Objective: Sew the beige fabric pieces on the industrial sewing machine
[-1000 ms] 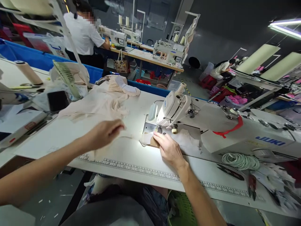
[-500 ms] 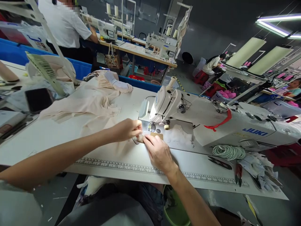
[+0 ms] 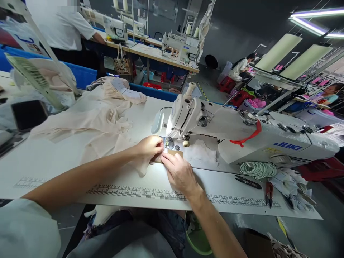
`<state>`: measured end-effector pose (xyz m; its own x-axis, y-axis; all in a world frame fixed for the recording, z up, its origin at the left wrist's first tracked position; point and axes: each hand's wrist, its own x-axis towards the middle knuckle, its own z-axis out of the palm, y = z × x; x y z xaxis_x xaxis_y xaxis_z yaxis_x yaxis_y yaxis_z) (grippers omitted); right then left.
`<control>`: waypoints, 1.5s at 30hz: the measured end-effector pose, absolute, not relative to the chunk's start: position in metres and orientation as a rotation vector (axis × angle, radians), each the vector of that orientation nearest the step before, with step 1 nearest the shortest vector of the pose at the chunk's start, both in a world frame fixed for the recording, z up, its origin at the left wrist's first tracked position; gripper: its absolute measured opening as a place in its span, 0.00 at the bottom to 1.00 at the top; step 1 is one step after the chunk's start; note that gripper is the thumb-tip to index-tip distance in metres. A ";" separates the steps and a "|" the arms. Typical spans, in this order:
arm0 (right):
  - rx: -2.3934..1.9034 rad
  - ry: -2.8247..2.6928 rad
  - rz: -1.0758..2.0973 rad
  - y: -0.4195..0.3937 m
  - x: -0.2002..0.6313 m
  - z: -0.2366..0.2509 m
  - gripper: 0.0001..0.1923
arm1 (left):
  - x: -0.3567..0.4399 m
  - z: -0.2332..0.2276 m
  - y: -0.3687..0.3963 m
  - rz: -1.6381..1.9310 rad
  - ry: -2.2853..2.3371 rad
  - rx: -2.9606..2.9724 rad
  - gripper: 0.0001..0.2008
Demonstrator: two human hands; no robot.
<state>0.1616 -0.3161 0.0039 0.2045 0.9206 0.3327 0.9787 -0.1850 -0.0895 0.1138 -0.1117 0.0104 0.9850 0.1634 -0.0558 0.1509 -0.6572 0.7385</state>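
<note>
A white JUKI sewing machine [image 3: 231,132] stands on the white table [image 3: 53,157]. My left hand [image 3: 148,147] pinches a thin beige fabric piece [image 3: 139,165] right in front of the needle. My right hand [image 3: 179,173] presses on a small brown strip [image 3: 175,153] beside it, fingertips nearly touching the left hand. Both hands sit at the presser foot under the machine's light. A pile of beige fabric [image 3: 88,122] lies to the left on the table.
A ruler scale [image 3: 150,193] runs along the table's front edge. A coil of pale cord [image 3: 256,169], snips and red-handled scissors [image 3: 268,191] lie to the right. Another person in white [image 3: 61,28] works at the back left; more machines and people fill the room behind.
My left hand came from the left of the table to the needle area, bringing fabric with it. My right hand stayed at the strip. The view has shifted slightly.
</note>
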 end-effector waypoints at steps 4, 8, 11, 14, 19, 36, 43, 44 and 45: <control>-2.250 -1.580 -0.264 -0.321 0.173 0.001 0.20 | 0.117 0.011 -0.111 -0.009 0.248 2.321 0.08; -2.339 -1.525 -0.284 -0.320 0.177 -0.002 0.20 | 0.117 0.013 -0.111 -0.049 0.254 2.311 0.07; -2.394 -1.535 -0.251 -0.316 0.174 -0.001 0.22 | 0.117 0.016 -0.112 -0.045 0.241 2.338 0.07; -2.473 -1.539 -0.236 -0.312 0.171 0.002 0.23 | 0.116 0.017 -0.113 -0.053 0.250 2.346 0.06; -2.565 -1.597 -0.259 -0.308 0.168 0.005 0.23 | 0.116 0.019 -0.114 -0.077 0.272 2.383 0.07; -2.508 -1.721 -0.336 -0.305 0.169 -0.001 0.20 | 0.068 -0.012 -0.143 0.556 -0.409 3.008 0.13; -2.488 -1.624 -0.416 -0.305 0.175 -0.002 0.22 | 0.072 -0.014 -0.138 0.536 -0.415 3.004 0.14; -2.501 -1.584 -0.427 -0.305 0.177 -0.002 0.22 | 0.074 -0.014 -0.137 0.531 -0.407 3.014 0.14; -2.515 -1.545 -0.441 -0.304 0.179 -0.002 0.23 | 0.075 -0.015 -0.136 0.528 -0.401 3.022 0.14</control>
<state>0.1789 -0.3043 -0.0022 0.4240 0.8438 0.3289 0.8903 -0.4550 0.0197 0.0755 -0.1361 -0.0147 0.9083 -0.2450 0.3392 -0.2611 -0.9653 0.0021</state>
